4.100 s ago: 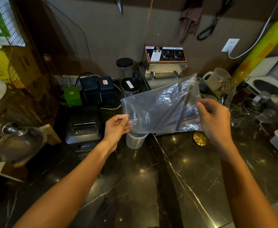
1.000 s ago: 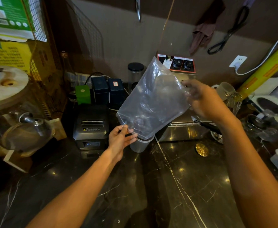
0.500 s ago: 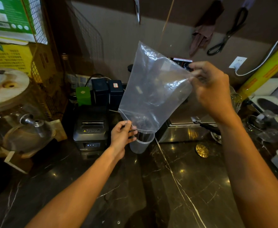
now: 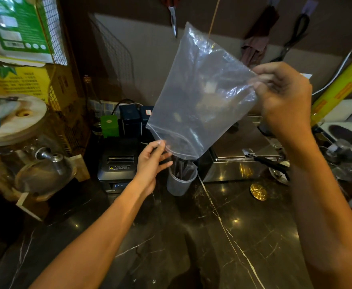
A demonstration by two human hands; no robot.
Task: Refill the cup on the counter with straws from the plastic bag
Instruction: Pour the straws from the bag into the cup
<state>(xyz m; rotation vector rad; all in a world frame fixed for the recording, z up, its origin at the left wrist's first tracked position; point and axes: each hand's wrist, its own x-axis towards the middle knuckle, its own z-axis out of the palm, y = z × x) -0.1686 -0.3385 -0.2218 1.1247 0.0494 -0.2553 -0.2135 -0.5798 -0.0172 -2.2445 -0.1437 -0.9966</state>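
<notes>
A clear plastic bag (image 4: 202, 97) hangs upside down in the air, its open mouth just above a translucent cup (image 4: 180, 181) on the dark marble counter (image 4: 223, 236). Several dark straws (image 4: 182, 166) stand in the cup and reach up towards the bag's mouth. My right hand (image 4: 283, 94) pinches the bag's raised bottom corner, up and to the right. My left hand (image 4: 153, 158) pinches the edge of the mouth at the lower left, beside the cup, with the other fingers spread.
A black receipt printer (image 4: 117, 161) sits left of the cup, with dark and green boxes (image 4: 129, 119) behind it. A steel appliance (image 4: 239, 157) stands to the right, with a gold disc (image 4: 258, 191) in front. A glass dispenser (image 4: 20, 147) fills the far left.
My right hand has lifted the bag's bottom higher, from flat to steeply upended. The straws have slid out of the bag into the cup. My left hand stayed at the bag's mouth.
</notes>
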